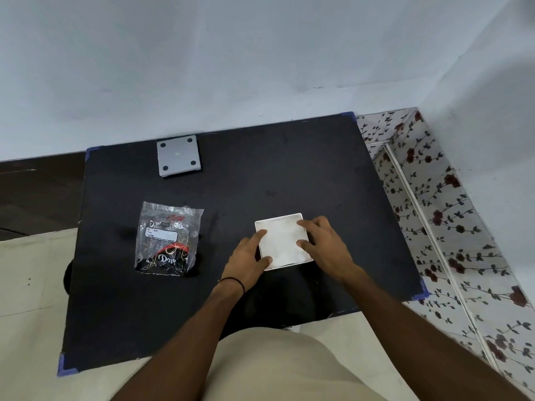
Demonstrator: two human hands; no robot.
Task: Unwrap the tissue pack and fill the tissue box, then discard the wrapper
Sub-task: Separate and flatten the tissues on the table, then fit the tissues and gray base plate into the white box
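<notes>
A single head-worn wide-angle view looks forward and steeply down from above the near edge of the black table (289, 169), close enough that the whole tabletop fits in frame with its four corners showing. It faces a pale wall (231, 53) at the table's far side, with flower-patterned tiles (434, 227) along the right and the wearer's own beige-clad lap at the bottom edge. Both forearms enter from the bottom and run up toward the middle, and the straight edges of table and wall bend outward near the borders of the frame.
</notes>
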